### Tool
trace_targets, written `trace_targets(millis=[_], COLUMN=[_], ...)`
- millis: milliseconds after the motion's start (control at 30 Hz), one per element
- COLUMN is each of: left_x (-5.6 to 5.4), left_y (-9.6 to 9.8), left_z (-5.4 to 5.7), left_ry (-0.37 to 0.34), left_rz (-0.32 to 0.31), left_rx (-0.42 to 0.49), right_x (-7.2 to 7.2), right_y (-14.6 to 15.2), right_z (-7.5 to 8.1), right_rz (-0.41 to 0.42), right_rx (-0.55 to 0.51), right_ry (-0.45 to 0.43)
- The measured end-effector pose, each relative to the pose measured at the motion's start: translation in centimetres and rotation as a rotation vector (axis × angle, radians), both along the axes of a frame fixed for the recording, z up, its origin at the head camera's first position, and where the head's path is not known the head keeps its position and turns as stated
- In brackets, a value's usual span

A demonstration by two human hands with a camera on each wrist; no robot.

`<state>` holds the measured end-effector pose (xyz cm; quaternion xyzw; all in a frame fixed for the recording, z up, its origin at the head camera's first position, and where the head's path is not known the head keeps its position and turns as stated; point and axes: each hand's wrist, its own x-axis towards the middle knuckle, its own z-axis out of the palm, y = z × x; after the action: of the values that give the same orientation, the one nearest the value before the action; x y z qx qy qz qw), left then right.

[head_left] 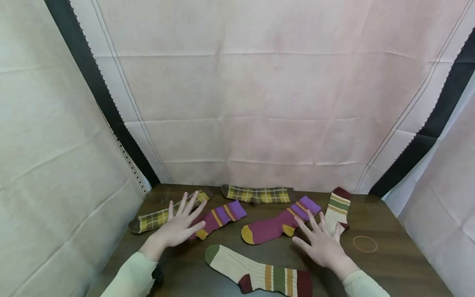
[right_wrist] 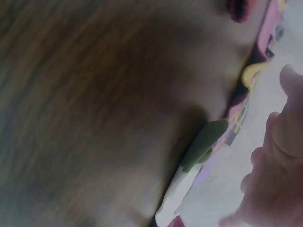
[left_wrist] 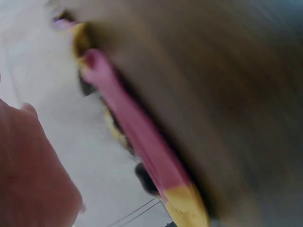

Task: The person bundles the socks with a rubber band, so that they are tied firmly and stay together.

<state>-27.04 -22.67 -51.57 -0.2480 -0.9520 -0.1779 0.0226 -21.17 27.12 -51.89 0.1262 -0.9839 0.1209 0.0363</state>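
My left hand [head_left: 174, 229] is held with fingers spread over the left side of the table, holding nothing. Beneath and beside it lie a yellow-green plaid sock [head_left: 154, 220] and a plum sock with a purple cuff [head_left: 220, 216], its toe end hidden behind the hand. My right hand [head_left: 323, 246], also with spread fingers, grips nothing. It partly covers a cream sock with striped cuff [head_left: 337, 208]; a second plum sock [head_left: 265, 231] lies just left of its fingertips. Nearer to me is another cream striped sock [head_left: 256, 270], lying flat.
A second plaid sock [head_left: 259, 194] lies along the back edge of the brown table [head_left: 393, 272]. A thin tan ring [head_left: 365, 244] shows at the right. Pale fabric walls [head_left: 259, 103] with black edging stand behind and at both sides.
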Motion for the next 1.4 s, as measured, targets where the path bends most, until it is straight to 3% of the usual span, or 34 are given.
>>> trace_targets(millis=[133, 267, 433, 600, 700, 833, 933, 1000, 1100, 1300, 1400], left_x=[0.9, 1.9, 3.2, 3.9, 3.8, 3.5, 3.4, 3.4, 3.5, 3.6, 3.5], left_y=[-0.2, 0.7, 2.7, 4.4, 5.0, 5.3, 5.2, 5.1, 4.9, 4.7, 4.8], left_z=[0.2, 0.7, 0.8, 0.5, 0.3, 0.1, -0.2, -0.3, -0.5, -0.9, -1.1], left_ry=[-0.056, -0.122, -0.209, -0.307, -0.339, -0.351, -0.360, -0.372, -0.385, -0.427, -0.428], left_rz=[0.011, -0.004, -0.065, -0.077, -0.039, 0.008, -0.005, -0.029, -0.060, -0.074, -0.075], left_rx=[0.162, 0.331, 0.509, 0.515, 0.510, 0.509, 0.496, 0.491, 0.474, 0.434, 0.419], right_x=[0.0, 0.2, 1.3, 2.8, 3.4, 3.9, 3.5, 2.7, 2.0, 3.3, 3.4], right_y=[0.4, 1.5, 2.8, 3.0, 3.0, 3.0, 2.8, 2.7, 2.1, 0.1, 0.2], right_z=[0.6, 1.5, 2.0, 1.2, 0.9, 0.7, -0.1, -1.1, -1.8, 0.2, 0.0], right_rz=[0.030, 0.083, 0.047, -0.106, -0.111, -0.001, 0.033, 0.060, 0.080, 0.016, 0.001], right_rx=[-0.088, -0.247, -0.448, -0.586, -0.635, -0.715, -0.762, -0.718, -0.650, -0.632, -0.588], right_ry=[-0.075, -0.151, -0.275, -0.264, -0.261, -0.471, -0.629, -0.678, -0.656, -0.599, -0.586])
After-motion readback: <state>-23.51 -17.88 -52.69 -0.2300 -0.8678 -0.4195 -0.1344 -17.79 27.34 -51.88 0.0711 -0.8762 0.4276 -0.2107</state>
